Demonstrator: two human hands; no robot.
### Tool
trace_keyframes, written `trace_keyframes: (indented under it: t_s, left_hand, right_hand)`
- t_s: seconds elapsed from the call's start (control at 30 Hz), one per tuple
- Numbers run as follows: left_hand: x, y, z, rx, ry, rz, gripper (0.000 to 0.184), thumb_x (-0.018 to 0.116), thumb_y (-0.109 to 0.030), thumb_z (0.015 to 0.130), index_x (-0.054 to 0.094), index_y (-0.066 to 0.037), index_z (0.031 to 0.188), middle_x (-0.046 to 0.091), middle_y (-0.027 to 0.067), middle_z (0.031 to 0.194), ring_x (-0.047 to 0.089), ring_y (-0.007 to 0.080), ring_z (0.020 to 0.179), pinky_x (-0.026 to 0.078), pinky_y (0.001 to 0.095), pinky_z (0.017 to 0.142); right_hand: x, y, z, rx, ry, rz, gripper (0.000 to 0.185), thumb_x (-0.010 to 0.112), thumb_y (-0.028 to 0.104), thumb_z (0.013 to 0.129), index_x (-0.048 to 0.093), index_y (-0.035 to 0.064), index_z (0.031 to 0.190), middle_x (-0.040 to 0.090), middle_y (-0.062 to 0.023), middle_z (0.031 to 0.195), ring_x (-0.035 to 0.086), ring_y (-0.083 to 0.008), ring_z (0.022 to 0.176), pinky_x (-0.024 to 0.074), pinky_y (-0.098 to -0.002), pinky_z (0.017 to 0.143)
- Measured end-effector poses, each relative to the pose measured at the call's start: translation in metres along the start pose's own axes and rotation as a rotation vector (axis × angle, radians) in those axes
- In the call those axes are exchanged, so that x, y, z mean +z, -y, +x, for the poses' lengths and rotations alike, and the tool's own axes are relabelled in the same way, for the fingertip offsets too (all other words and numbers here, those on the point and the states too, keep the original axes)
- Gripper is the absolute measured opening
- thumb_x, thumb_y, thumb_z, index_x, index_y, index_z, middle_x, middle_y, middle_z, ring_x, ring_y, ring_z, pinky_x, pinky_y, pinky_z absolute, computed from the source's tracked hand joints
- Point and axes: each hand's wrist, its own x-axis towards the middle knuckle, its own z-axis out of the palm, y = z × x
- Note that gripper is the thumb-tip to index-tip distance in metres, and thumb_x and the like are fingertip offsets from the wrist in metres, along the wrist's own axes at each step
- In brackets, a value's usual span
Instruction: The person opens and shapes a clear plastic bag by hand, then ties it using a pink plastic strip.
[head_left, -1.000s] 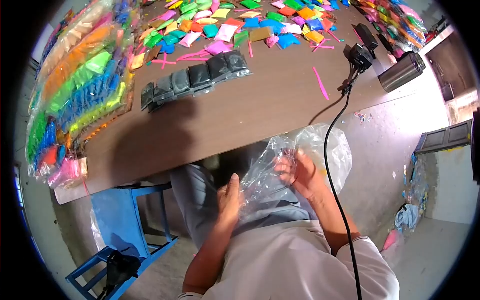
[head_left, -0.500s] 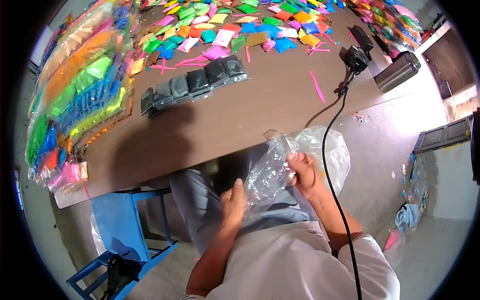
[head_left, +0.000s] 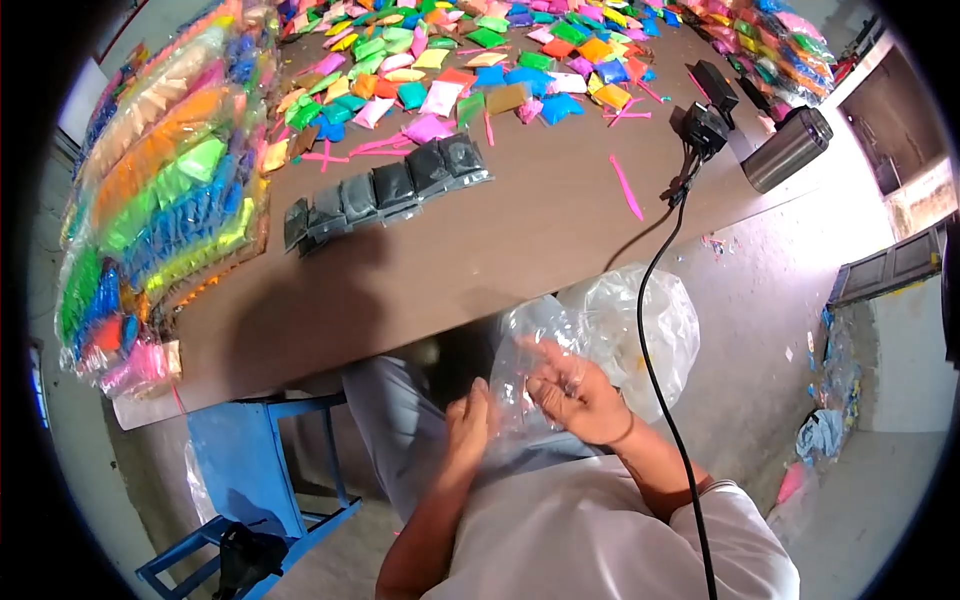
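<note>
Over my lap, just off the table's near edge, I have a clear plastic bag (head_left: 527, 322) between my hands. My left hand (head_left: 467, 420) is closed on the bag's left side, thumb upward. Lying across the right side of the bag, my right hand (head_left: 585, 400) has its fingers bent and pinches the film; the fingertips are slightly blurred. A larger whitish plastic bag (head_left: 665, 320) hangs behind my right wrist. On the table ahead lies a row of joined black packets (head_left: 393, 187).
Many small coloured packets (head_left: 440, 97) cover the far side of the brown table (head_left: 480, 245). Filled bags (head_left: 170, 165) are stacked at left. A black cable (head_left: 648, 340) runs down past my right arm. A steel flask (head_left: 785, 150) and a blue stool (head_left: 240, 455) stand nearby.
My right hand has moved left and down, closer to my left hand, turning over the clear bag. The bag's top has dropped lower. My left hand stays nearly in place.
</note>
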Motion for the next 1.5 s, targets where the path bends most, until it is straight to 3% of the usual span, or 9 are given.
trace_keyframes:
  t_s: [0.1,0.27,0.43,0.7,0.77,1.1,1.27,1.33,1.5]
  left_hand:
    - [-0.013,-0.012,-0.010,0.017,0.013,-0.028,0.051,0.042,-0.044,0.099,0.052,-0.009,0.063,0.047,-0.0028,0.055,0.042,0.0073,0.048,0.032,0.0237,0.046]
    - [-0.052,-0.014,-0.010,0.134,-0.059,-0.081,0.051,0.040,-0.045,0.098,0.060,-0.003,0.077,0.060,0.0057,0.066,0.055,0.0127,0.059,0.044,0.0263,0.059]
    - [-0.082,-0.027,-0.009,0.381,-0.140,-0.057,0.046,0.040,-0.041,0.098,0.060,-0.001,0.088,0.064,0.0095,0.086,0.060,0.0153,0.075,0.046,0.0277,0.069]
    - [-0.073,-0.073,-0.033,0.544,-0.055,0.121,0.028,0.057,-0.026,0.089,0.059,-0.001,0.103,0.061,0.0139,0.110,0.056,0.0232,0.107,0.042,0.0352,0.092]
    - [-0.076,-0.073,-0.033,0.662,-0.094,0.526,0.029,0.063,-0.019,0.083,0.058,-0.003,0.106,0.056,0.0177,0.118,0.054,0.0301,0.113,0.040,0.0383,0.097]
    - [-0.066,-0.086,-0.044,0.738,-0.118,0.650,0.030,0.065,-0.020,0.081,0.060,-0.004,0.106,0.051,0.0213,0.126,0.050,0.0347,0.117,0.038,0.0414,0.100]
    - [-0.066,-0.065,-0.034,0.523,-0.198,0.476,0.024,0.055,-0.015,0.092,0.059,-0.002,0.112,0.056,0.0132,0.120,0.057,0.0221,0.103,0.045,0.0313,0.088]
    - [-0.064,-0.070,-0.037,0.499,-0.211,0.367,0.023,0.053,-0.014,0.093,0.059,-0.001,0.112,0.058,0.0107,0.116,0.058,0.0187,0.099,0.045,0.0293,0.086]
    - [-0.088,-0.062,-0.031,0.450,-0.288,0.246,0.023,0.049,-0.013,0.096,0.062,-0.001,0.110,0.064,0.0065,0.105,0.059,0.0132,0.090,0.046,0.0267,0.083]
  right_hand:
    - [0.003,0.021,0.002,-0.231,0.102,-0.557,0.056,0.055,0.000,0.078,0.048,0.0092,0.133,0.061,-0.0153,0.078,0.060,-0.0316,0.064,0.0490,-0.0367,0.060]
    - [0.019,0.049,0.010,-0.372,0.170,-0.945,0.046,0.057,0.009,0.077,0.056,0.0102,0.123,0.061,-0.0099,0.074,0.060,-0.0327,0.065,0.0488,-0.0427,0.057]
    - [0.038,0.041,0.022,-0.399,0.319,-1.339,0.037,0.062,0.012,0.074,0.061,0.0053,0.110,0.061,-0.0150,0.110,0.059,-0.0299,0.103,0.0505,-0.0407,0.078]
    - [0.058,0.032,0.023,-0.286,0.519,-1.434,0.030,0.056,0.012,0.077,0.063,0.0004,0.104,0.056,-0.0207,0.124,0.057,-0.0329,0.111,0.0486,-0.0440,0.089]
    - [0.059,0.033,0.024,-0.304,0.551,-1.460,0.029,0.057,0.012,0.076,0.064,-0.0003,0.102,0.056,-0.0213,0.125,0.057,-0.0332,0.112,0.0481,-0.0450,0.090]
    - [0.080,0.005,0.033,-0.577,0.536,-1.502,0.021,0.057,0.012,0.075,0.068,-0.0015,0.087,0.064,-0.0198,0.095,0.059,-0.0311,0.091,0.0440,-0.0401,0.081]
    - [0.086,-0.005,0.027,-0.625,0.501,-1.521,0.024,0.057,0.012,0.076,0.066,-0.0014,0.094,0.064,-0.0174,0.091,0.061,-0.0293,0.082,0.0468,-0.0389,0.074]
    - [0.086,-0.006,0.024,-0.315,0.621,-1.391,0.044,0.063,0.014,0.076,0.054,-0.0058,0.114,0.060,-0.0219,0.103,0.060,-0.0353,0.092,0.0488,-0.0458,0.077]
    - [0.046,0.011,0.007,-0.039,0.692,-1.184,0.050,0.057,0.029,0.088,0.049,-0.0086,0.119,0.060,-0.0263,0.097,0.061,-0.0406,0.089,0.0500,-0.0471,0.073]
